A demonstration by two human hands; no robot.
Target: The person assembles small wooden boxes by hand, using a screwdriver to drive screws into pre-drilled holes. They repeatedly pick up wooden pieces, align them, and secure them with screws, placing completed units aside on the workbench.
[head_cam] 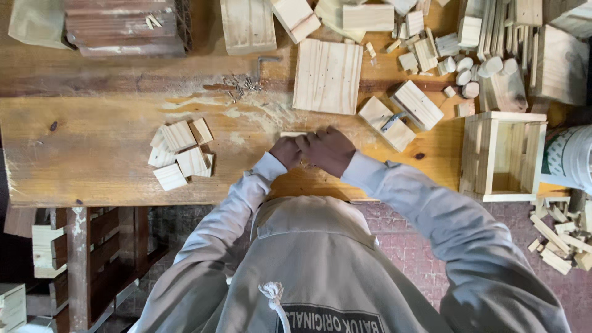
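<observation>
On the worn, glue-stained wooden workbench (92,142) above a red brick floor (407,228), the left hand (285,152) and right hand (330,150) met with fingers curled together on a small pale wooden strip (292,134), near scattered square pine offcuts (179,154), a square pine board (327,76) and an open slatted pine box (502,155).

I am holding my left hand (286,152) and my right hand (330,150) close together, touching, fingers curled, both arms in grey sleeves bending inward.
</observation>
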